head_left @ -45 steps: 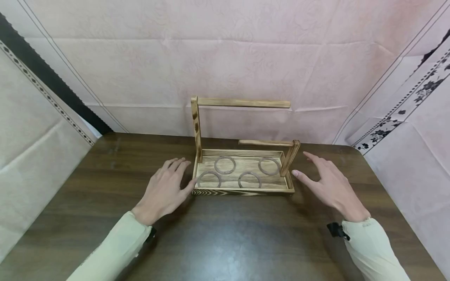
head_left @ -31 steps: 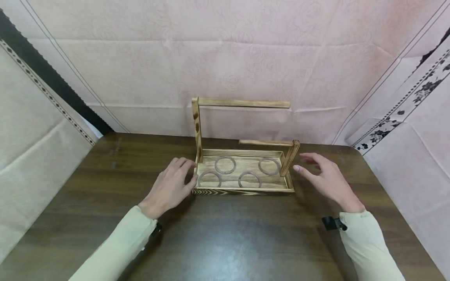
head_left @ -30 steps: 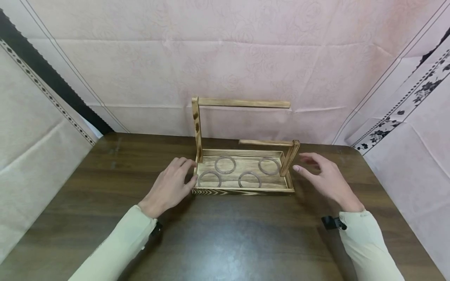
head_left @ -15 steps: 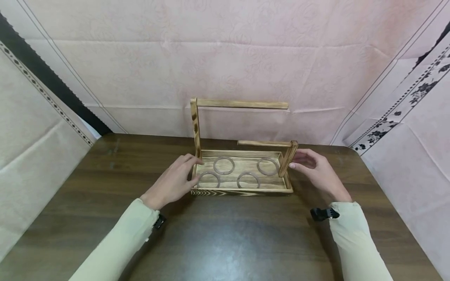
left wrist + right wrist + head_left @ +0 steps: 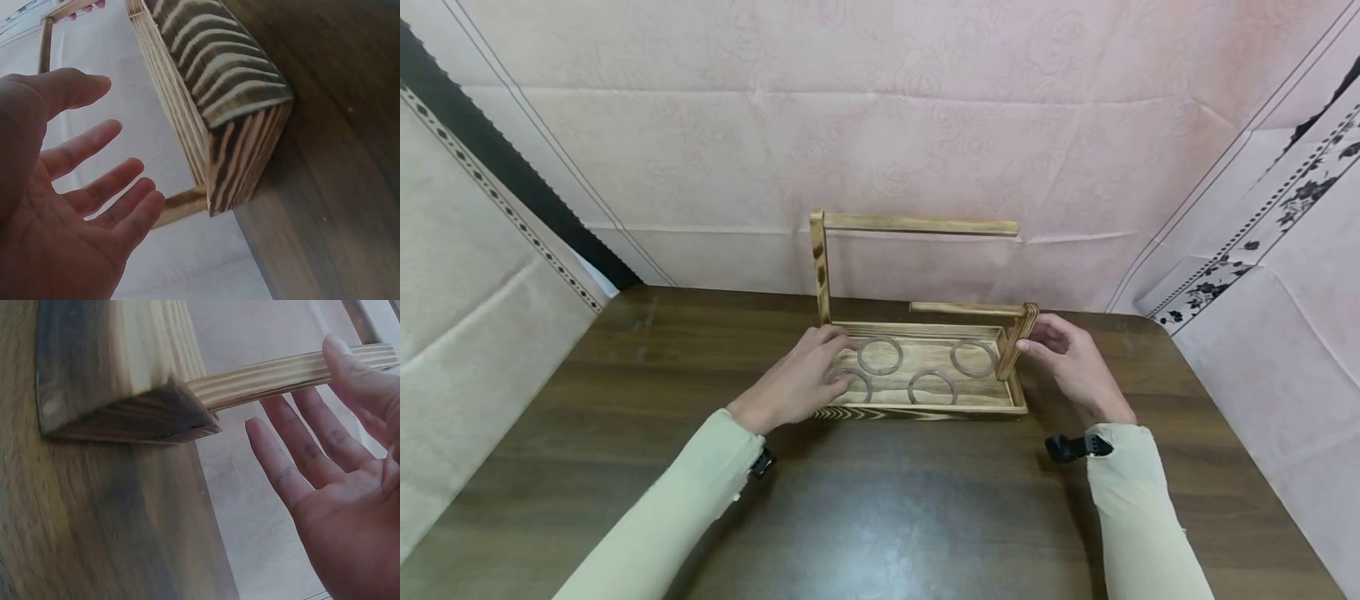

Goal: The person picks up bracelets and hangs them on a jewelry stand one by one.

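A wooden stand (image 5: 925, 411) with a shallow rectangular tray as its base is on the table. A tall post with a long crossbar (image 5: 925, 225) rises at its left end; a shorter post (image 5: 1017, 346) with a short bar rises at its right end. Several thin grey rings (image 5: 880, 371) lie in the tray. My left hand (image 5: 801, 379) reaches over the tray's left end, its fingers spread and relaxed in the left wrist view. My right hand (image 5: 1071, 367) has the shorter post between its thumb (image 5: 340, 356) and its fingers, which pass behind it.
The brown wooden table (image 5: 880, 500) spreads in front of and beside the stand. A pale pink cloth (image 5: 917, 150) hangs close behind the table, and white patterned cloths (image 5: 1285, 275) hang along both sides.
My left hand has moved right, from beside the stand to over its tray. My right hand has come left from beside the shorter post to bring its thumb and fingers around it.
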Tool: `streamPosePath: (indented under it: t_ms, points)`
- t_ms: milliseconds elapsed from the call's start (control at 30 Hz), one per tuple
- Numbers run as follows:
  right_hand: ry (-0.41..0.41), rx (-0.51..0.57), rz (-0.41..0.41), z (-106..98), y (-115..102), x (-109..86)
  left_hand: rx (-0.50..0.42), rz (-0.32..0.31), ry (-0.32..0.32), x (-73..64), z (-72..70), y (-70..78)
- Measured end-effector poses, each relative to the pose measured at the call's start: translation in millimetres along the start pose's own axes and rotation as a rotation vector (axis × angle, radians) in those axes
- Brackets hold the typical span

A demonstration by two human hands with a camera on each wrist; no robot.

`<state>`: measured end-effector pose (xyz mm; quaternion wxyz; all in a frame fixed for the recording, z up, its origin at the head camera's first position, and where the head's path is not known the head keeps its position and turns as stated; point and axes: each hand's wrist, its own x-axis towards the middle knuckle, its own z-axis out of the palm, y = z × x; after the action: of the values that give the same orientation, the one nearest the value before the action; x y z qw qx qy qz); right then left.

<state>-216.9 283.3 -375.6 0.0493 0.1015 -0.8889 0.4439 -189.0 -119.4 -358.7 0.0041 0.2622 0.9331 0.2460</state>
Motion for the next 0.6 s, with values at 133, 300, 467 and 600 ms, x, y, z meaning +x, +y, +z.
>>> streamPosePath:
  t_ms: [133, 300, 467, 600]
  points:
    - [0.038, 0.07, -0.02, 5, 3, 1.5, -0.031, 0.014, -0.02, 5.1, 1.0, 3.6]
    - [0.063, 0.279, -0.021, 13, 10, 1.8, -0.022, 0.024, -0.035, 12.5, 3.1, 7.8]
    - [0.065, 0.493, -0.009, 19, 15, 1.6, -0.004, 0.052, -0.049, 20.9, 5.9, 12.9]
    - [0.073, 0.514, 0.005, 22, 15, 0.8, -0.001, 0.062, -0.074, 28.6, 9.3, 17.9]
